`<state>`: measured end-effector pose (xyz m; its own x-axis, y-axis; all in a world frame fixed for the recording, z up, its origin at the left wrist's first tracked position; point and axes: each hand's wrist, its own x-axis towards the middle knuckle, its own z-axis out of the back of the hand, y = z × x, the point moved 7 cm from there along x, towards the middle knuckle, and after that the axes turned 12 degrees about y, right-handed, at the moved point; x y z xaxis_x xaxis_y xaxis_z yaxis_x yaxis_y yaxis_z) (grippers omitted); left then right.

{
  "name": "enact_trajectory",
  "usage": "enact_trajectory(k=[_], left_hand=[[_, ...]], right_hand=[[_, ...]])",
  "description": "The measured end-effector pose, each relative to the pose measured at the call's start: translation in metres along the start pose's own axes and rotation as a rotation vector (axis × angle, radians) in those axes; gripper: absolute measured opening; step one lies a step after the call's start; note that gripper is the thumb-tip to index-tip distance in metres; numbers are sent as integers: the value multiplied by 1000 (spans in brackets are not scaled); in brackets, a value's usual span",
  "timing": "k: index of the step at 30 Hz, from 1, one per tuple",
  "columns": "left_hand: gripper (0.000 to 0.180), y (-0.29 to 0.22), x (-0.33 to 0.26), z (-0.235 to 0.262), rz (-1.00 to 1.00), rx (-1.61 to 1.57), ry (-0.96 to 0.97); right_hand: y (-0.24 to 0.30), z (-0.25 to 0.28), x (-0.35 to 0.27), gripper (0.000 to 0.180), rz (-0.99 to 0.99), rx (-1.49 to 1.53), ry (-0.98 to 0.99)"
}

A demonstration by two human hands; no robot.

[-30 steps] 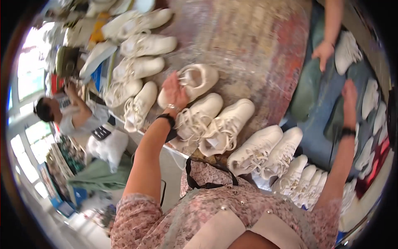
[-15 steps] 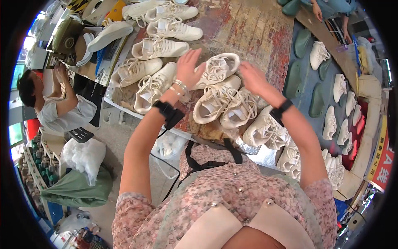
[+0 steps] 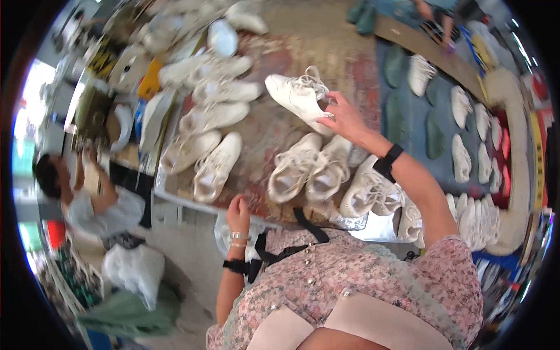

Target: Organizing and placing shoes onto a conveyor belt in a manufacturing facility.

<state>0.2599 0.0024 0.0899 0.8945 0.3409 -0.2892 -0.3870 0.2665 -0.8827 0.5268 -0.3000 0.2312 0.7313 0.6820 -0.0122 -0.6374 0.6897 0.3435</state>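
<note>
A white lace-up sneaker (image 3: 291, 100) is tilted above the worn work table (image 3: 274, 55), its toe pointing to the far left. My right hand (image 3: 345, 119) grips it by the heel end, thumb and fingers at the collar. Down by the table's front edge is my left hand (image 3: 238, 214), its fingers curled in and nothing visible in them. Closest to that hand stands a white sneaker (image 3: 219, 166) with its toe away from me. Two more laced sneakers, one on the left (image 3: 294, 166) and one on the right (image 3: 328, 172), stand side by side below the held one.
Several white sneakers (image 3: 227, 90) line the table's left side. To the right, a blue conveyor belt (image 3: 411, 137) carries green shoe-shaped pieces (image 3: 434, 134) and white shoes (image 3: 461, 157). A person (image 3: 105, 186) sits at the far left by a machine. Another person's hand (image 3: 446, 26) shows at the top right.
My right hand has taken hold of a sneaker and lifted it from the table, turning its toe to the left. My left hand has drawn back toward me, its fingers now curled.
</note>
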Motion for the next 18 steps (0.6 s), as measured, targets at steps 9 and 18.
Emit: enact_trajectory(k=[9, 18], left_hand=[[26, -16, 34, -55, -68, 238, 162], [25, -23, 29, -73, -8, 453, 81]], right_hand=[[-172, 83, -265, 28, -794, -15, -471], [-321, -28, -361, 25, -1103, -83, -368]])
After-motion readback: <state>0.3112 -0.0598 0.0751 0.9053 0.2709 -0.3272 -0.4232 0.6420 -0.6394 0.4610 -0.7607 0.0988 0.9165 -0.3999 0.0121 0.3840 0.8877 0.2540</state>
